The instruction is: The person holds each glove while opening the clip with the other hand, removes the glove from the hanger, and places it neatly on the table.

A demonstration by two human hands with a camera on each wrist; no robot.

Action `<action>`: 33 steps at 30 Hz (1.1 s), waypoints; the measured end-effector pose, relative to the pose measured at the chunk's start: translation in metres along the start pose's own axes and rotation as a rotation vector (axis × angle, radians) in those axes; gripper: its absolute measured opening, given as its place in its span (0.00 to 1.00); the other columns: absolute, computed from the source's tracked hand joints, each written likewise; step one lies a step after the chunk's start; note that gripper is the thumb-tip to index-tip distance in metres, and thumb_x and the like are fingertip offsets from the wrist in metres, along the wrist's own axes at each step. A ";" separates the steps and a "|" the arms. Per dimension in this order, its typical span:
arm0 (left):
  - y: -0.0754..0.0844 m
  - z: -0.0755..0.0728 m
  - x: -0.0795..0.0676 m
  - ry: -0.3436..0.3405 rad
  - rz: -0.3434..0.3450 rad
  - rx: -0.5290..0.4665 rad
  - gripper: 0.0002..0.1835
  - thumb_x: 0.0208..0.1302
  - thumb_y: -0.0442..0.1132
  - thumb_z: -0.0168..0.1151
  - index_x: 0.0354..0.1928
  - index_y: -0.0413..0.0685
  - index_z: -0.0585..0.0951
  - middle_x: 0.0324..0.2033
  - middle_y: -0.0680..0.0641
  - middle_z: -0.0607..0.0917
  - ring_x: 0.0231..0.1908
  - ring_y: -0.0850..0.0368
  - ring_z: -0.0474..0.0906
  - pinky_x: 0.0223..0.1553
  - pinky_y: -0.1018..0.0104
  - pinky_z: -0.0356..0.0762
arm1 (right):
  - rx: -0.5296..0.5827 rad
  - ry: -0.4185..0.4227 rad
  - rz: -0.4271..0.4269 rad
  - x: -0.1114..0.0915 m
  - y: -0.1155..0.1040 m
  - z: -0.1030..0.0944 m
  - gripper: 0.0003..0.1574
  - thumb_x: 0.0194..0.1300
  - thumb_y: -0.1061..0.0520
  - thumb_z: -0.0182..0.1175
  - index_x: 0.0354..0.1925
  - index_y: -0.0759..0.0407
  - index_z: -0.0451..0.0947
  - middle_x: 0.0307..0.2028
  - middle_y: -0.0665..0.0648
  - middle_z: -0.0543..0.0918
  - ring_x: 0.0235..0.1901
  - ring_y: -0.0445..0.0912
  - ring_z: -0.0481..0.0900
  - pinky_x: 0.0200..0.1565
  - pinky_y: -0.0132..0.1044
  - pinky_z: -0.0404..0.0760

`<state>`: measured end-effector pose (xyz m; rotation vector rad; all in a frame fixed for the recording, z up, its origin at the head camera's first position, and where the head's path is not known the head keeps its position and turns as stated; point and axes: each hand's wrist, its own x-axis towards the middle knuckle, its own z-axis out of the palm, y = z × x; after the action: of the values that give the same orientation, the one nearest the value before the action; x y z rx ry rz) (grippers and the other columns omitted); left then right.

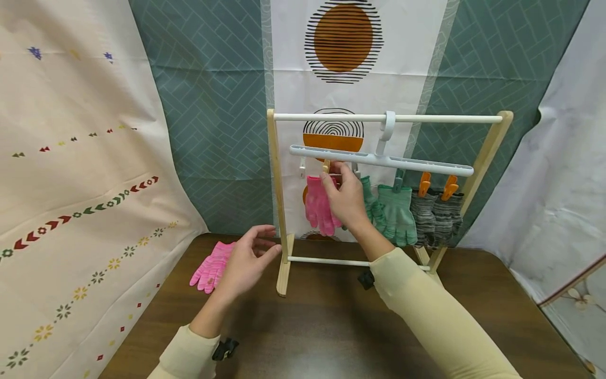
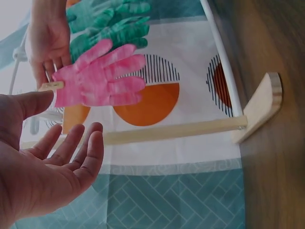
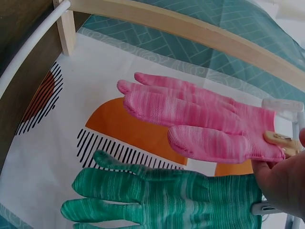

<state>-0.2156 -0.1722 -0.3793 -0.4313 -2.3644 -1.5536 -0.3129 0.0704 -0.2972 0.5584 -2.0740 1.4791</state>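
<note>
My right hand is up at the cuff of a hanging pink glove, its fingers and thumb pinching the wooden clothespin there. The clothespin grips the cuff edge, and the glove's fingers hang down. My left hand is held in the air left of the rack's upright, fingers loosely bent and holding nothing. Behind it, another pink glove lies on the table. Green gloves hang right beside the pink one, from grey clips. The white hanger tilts slightly down to the right.
A wooden rack with a white top rod carries the hanger by its hook. Grey striped gloves hang from orange clips at the right end. A white clip is at the left end. The rack's foot stands on the brown table.
</note>
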 end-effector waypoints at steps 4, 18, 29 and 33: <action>0.008 0.007 0.005 -0.007 0.013 -0.025 0.25 0.72 0.37 0.72 0.68 0.44 0.77 0.58 0.44 0.84 0.54 0.49 0.84 0.54 0.49 0.81 | 0.018 0.001 -0.023 -0.005 -0.003 -0.003 0.21 0.82 0.50 0.59 0.63 0.62 0.77 0.49 0.57 0.84 0.45 0.48 0.84 0.46 0.39 0.83; 0.029 0.042 0.050 -0.025 0.097 -0.183 0.29 0.74 0.35 0.68 0.72 0.38 0.72 0.64 0.38 0.80 0.61 0.41 0.81 0.64 0.44 0.77 | 0.096 -0.032 -0.041 -0.023 -0.016 -0.020 0.19 0.82 0.51 0.59 0.59 0.64 0.81 0.43 0.59 0.87 0.40 0.50 0.83 0.42 0.33 0.81; 0.036 0.065 0.065 -0.051 0.096 -0.266 0.26 0.75 0.38 0.68 0.69 0.36 0.76 0.60 0.39 0.85 0.56 0.43 0.84 0.58 0.51 0.82 | 0.100 -0.048 -0.028 -0.030 -0.023 -0.027 0.20 0.82 0.52 0.59 0.59 0.66 0.81 0.43 0.60 0.87 0.39 0.50 0.82 0.41 0.33 0.81; 0.036 0.071 0.066 -0.054 0.069 -0.300 0.21 0.75 0.37 0.68 0.65 0.36 0.79 0.54 0.40 0.88 0.50 0.47 0.87 0.52 0.58 0.84 | 0.116 -0.046 -0.017 -0.032 -0.023 -0.028 0.19 0.82 0.52 0.59 0.59 0.66 0.81 0.44 0.59 0.87 0.40 0.50 0.82 0.43 0.33 0.82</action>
<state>-0.2662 -0.0874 -0.3506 -0.6193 -2.1331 -1.8917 -0.2693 0.0908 -0.2928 0.6587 -2.0229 1.5983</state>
